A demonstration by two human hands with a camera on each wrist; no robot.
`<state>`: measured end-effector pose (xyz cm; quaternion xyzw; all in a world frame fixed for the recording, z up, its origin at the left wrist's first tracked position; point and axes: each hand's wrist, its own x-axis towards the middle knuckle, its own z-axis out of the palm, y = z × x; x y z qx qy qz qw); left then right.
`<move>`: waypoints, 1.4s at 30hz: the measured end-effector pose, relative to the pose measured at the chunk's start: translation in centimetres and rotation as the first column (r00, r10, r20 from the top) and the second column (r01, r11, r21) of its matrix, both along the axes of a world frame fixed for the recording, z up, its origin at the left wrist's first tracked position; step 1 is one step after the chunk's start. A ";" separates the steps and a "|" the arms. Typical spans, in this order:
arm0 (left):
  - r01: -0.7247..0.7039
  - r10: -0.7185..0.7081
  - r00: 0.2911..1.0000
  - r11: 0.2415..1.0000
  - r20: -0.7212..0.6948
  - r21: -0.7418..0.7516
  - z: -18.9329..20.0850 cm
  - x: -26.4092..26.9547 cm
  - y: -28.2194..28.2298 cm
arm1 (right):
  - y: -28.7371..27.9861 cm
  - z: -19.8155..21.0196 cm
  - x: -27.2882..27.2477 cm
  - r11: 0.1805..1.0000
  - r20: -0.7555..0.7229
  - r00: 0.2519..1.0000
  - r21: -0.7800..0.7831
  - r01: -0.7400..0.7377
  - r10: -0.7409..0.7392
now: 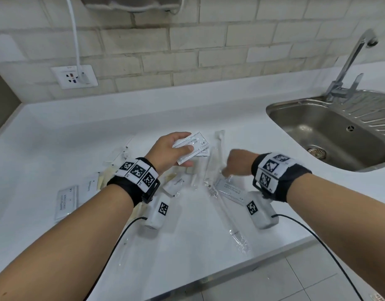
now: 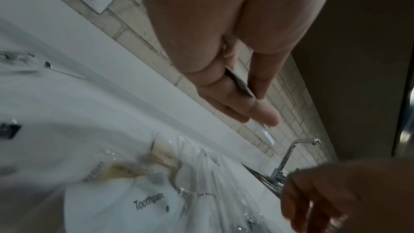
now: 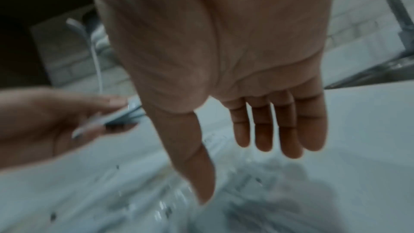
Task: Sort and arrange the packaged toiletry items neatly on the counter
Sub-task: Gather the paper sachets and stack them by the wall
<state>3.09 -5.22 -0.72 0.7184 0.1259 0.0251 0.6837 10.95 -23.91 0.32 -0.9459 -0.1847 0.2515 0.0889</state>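
My left hand (image 1: 186,148) is raised over the white counter (image 1: 78,131) and pinches white shampoo-with-conditioner sachets (image 1: 192,144) between thumb and fingers; they show edge-on (image 2: 239,84) in the left wrist view. My right hand (image 1: 227,170) hovers to its right, fingers straight and pointing down, holding nothing (image 3: 241,174). Under it lie another shampoo sachet (image 1: 230,190) and a wrapped toothbrush (image 1: 228,213). A toothpaste packet (image 1: 176,183) lies below my left wrist (image 2: 139,205). One more sachet (image 1: 65,202) lies at the left.
A steel sink (image 1: 295,103) with a faucet (image 1: 350,61) is set in the counter at the right. A wall socket (image 1: 74,77) with a white plug is at the back left. More clear-wrapped items (image 1: 120,153) lie left of my hand. The counter's front edge runs near my forearms.
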 end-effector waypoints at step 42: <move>-0.488 0.489 0.872 0.872 0.035 -0.020 3.2 -14.2 18.5 | 28.6 5.1 -7.3 0.585 0.320 0.814 0.573 -0.574 0.485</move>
